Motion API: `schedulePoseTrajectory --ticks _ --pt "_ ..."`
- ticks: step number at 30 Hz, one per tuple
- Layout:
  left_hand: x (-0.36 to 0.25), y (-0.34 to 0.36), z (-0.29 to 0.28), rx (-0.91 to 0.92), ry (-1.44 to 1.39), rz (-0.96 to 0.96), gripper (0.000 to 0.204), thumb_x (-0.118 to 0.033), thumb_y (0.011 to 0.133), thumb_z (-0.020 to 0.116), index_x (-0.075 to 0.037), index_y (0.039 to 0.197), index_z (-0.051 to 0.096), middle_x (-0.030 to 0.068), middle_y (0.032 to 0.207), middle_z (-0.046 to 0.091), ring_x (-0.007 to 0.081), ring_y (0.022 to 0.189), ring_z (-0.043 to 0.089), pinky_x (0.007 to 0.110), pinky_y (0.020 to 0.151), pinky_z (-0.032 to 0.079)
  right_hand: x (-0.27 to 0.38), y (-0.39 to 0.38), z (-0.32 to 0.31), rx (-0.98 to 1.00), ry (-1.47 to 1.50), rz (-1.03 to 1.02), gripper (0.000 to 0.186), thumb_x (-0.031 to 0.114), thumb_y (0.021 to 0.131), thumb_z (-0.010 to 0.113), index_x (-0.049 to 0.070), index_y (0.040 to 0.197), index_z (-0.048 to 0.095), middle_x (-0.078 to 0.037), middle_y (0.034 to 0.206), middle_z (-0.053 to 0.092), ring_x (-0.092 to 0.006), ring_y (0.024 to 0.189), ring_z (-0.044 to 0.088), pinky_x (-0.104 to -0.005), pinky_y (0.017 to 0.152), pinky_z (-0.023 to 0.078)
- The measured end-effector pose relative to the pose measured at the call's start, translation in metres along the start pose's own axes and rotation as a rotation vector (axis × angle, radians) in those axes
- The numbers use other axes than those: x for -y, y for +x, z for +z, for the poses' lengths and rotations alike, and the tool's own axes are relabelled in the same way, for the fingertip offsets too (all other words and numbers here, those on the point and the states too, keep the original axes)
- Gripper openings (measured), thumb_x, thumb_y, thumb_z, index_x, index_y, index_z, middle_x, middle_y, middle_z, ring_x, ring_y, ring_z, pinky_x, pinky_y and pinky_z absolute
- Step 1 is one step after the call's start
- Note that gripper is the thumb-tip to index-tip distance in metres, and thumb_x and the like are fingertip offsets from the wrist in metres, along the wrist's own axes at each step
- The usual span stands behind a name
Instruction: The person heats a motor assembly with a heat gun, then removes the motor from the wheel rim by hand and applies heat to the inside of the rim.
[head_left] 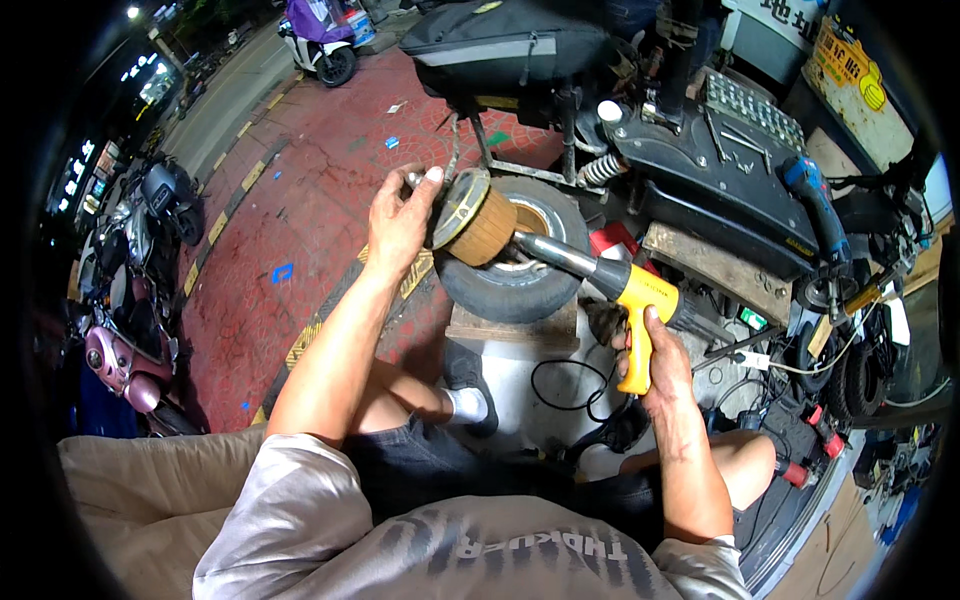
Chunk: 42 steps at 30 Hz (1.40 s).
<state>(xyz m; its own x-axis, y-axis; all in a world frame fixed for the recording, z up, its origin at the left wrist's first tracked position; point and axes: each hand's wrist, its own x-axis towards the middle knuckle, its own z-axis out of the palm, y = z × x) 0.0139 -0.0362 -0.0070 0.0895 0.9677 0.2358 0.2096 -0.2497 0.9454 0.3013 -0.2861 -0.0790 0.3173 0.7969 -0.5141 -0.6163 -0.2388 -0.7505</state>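
My left hand (398,222) is closed at the upper left end of a motor stator (482,230), a round part with a rust-brown side and a dark, yellowish rim. The stator is tilted over a wheel with a black tyre (515,302), whose hollow hub partly shows behind it. My right hand (660,362) is wrapped round the handle of a yellow heat gun (650,295). Its long metal nozzle points left and ends close to the stator's brown side; whether they touch I cannot tell. The wheel lies on a wooden board (510,328).
On the right, a black scooter deck (690,165) carries wrenches and a blue cordless power tool (815,200). A coil spring (603,170) is beside the wheel. A black cable (570,385) loops near my feet. Parked motorbikes (145,250) line the left, beyond red paving (240,330).
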Motion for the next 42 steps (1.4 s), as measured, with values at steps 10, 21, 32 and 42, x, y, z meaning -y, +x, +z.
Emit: schedulePoseTrajectory --ticks 10,21,32,42 --pt "0.017 0.01 0.002 -0.008 -0.036 -0.028 0.041 -0.033 0.102 0.071 0.001 0.125 0.07 0.0074 0.106 0.072 0.0142 0.098 0.064 0.031 0.089 0.051 0.002 0.004 0.014 0.07 0.011 0.011 0.046 0.047 0.106 0.061 0.001 0.113 0.064 -0.013 0.082 0.068 -0.0205 0.056 0.061 -0.031 0.052 0.05" --pt "0.017 0.005 0.005 -0.058 0.064 -0.016 0.035 -0.032 0.103 0.07 0.0 0.116 0.072 0.0024 0.099 0.071 0.0111 0.092 0.062 0.029 0.085 0.05 0.006 0.025 0.019 0.1 0.08 0.089 0.045 0.044 0.107 0.059 0.0 0.113 0.063 -0.012 0.078 0.067 -0.0209 0.058 0.063 -0.0321 0.048 0.05" --pt "0.013 0.002 0.006 -0.004 0.124 -0.119 0.042 -0.045 0.105 0.064 -0.005 0.099 0.072 -0.0004 0.092 0.068 0.0106 0.084 0.058 0.029 0.078 0.045 0.007 0.026 0.016 0.094 0.08 0.153 0.047 0.047 0.109 0.054 0.002 0.108 0.062 -0.012 0.078 0.069 -0.0213 0.052 0.062 -0.0312 0.049 0.051" --pt "0.026 -0.014 -0.002 -0.009 0.144 -0.113 0.06 -0.052 0.107 0.058 0.003 0.127 0.069 0.0085 0.122 0.069 0.017 0.112 0.059 0.034 0.102 0.044 0.003 0.031 0.014 0.091 0.104 0.183 0.045 0.047 0.108 0.056 0.003 0.112 0.063 -0.013 0.079 0.069 -0.0204 0.053 0.061 -0.0297 0.049 0.05"
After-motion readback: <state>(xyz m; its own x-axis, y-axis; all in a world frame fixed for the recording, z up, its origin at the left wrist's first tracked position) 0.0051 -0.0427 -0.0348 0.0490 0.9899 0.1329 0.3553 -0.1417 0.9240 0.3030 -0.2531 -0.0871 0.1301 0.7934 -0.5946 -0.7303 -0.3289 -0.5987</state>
